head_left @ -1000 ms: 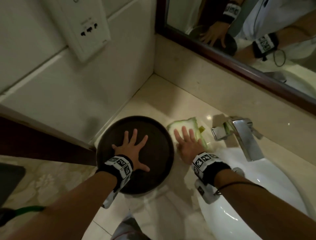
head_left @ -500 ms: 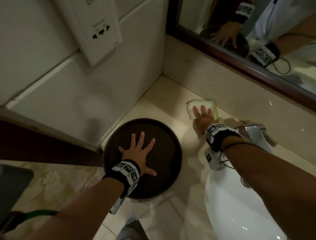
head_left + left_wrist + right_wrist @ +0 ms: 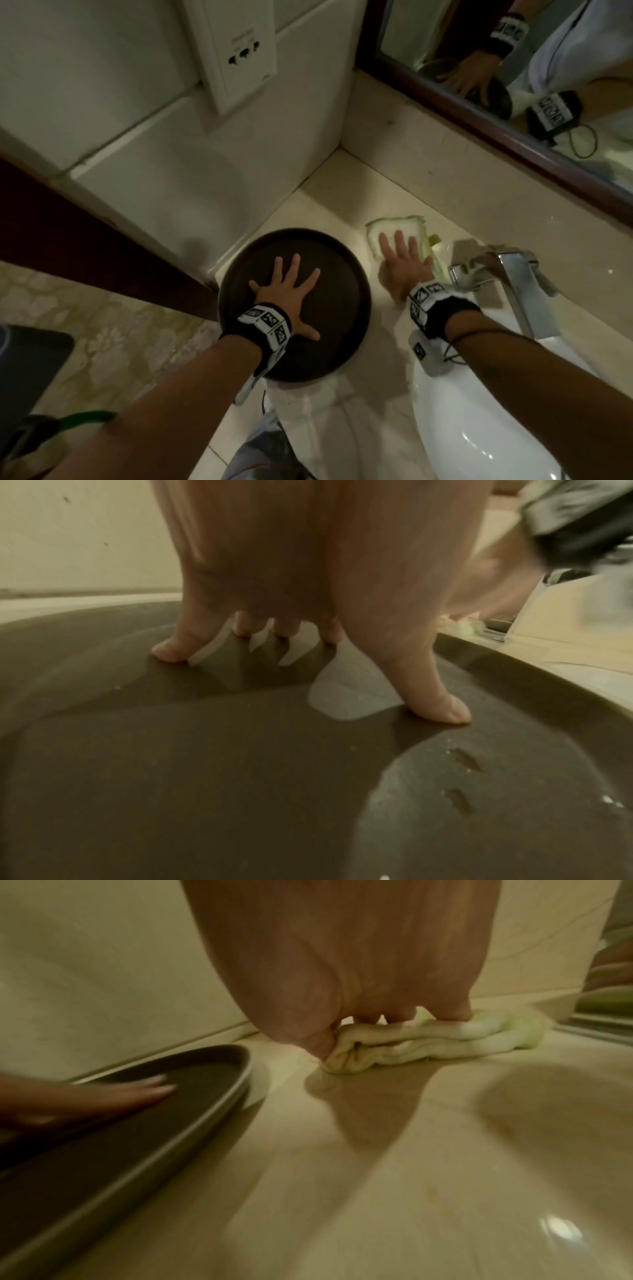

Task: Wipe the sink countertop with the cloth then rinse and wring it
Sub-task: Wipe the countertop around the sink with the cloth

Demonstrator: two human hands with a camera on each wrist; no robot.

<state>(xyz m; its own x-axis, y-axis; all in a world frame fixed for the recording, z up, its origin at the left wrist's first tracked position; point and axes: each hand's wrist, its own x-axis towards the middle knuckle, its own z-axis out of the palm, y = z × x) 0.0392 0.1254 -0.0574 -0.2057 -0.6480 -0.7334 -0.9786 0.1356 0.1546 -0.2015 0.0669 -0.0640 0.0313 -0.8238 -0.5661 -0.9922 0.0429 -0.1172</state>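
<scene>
A folded pale green and white cloth (image 3: 394,224) (image 3: 445,1042) lies on the beige stone countertop (image 3: 329,192) between the tray and the faucet. My right hand (image 3: 400,260) (image 3: 359,988) presses flat on it with straight fingers. My left hand (image 3: 284,291) (image 3: 308,588) rests spread and flat inside a round dark brown tray (image 3: 346,274) (image 3: 240,777) (image 3: 137,1123) at the counter's left front corner. The white sink basin (image 3: 479,411) sits to the right under my right forearm.
A chrome faucet (image 3: 513,274) stands right of the cloth. A dark-framed mirror (image 3: 479,113) runs along the back wall above a stone backsplash. A socket plate (image 3: 239,51) is on the left wall. The tray overhangs the counter's front edge.
My right hand slid the cloth toward the back wall, then pulled it back nearer the faucet and tray. The left hand stayed spread on the tray.
</scene>
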